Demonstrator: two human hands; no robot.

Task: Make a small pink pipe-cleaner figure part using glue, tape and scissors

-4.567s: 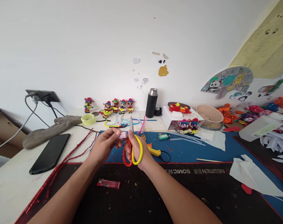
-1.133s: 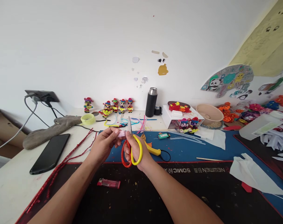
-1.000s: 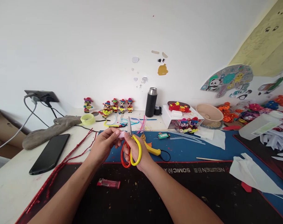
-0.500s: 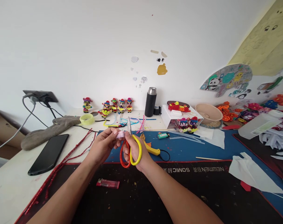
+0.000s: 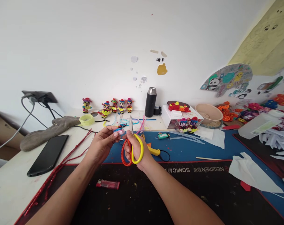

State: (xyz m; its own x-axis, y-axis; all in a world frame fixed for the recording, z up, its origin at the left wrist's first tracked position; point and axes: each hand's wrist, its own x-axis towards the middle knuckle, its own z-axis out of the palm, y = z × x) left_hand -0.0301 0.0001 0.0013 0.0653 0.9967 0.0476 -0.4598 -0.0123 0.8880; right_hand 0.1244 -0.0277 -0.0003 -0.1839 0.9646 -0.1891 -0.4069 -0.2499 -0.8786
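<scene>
Pinched in the fingers of my left hand [image 5: 103, 139] is a small fuzzy pink and blue piece [image 5: 119, 132], whose exact kind I cannot make out. My right hand [image 5: 137, 147] is closed around a pair of scissors [image 5: 137, 157] with one yellow and one red handle loop. The metal blades point up and away, just right of the fuzzy piece and apart from it. Behind my right hand lies a yellow glue gun [image 5: 154, 151], partly hidden. Coloured pipe cleaners [image 5: 142, 122] are scattered beyond my hands.
A pink lighter [image 5: 108, 184] lies on the black mat [image 5: 123, 206]. At left are a phone [image 5: 48, 155] and red fuzzy strands [image 5: 73, 150]. Several small figures [image 5: 114, 106], a black thermos [image 5: 150, 103] and a white box [image 5: 170, 118] stand along the wall.
My hands have drawn apart a little, the scissors now clear of the fuzzy piece. That piece has turned in my left fingers, showing a blue part.
</scene>
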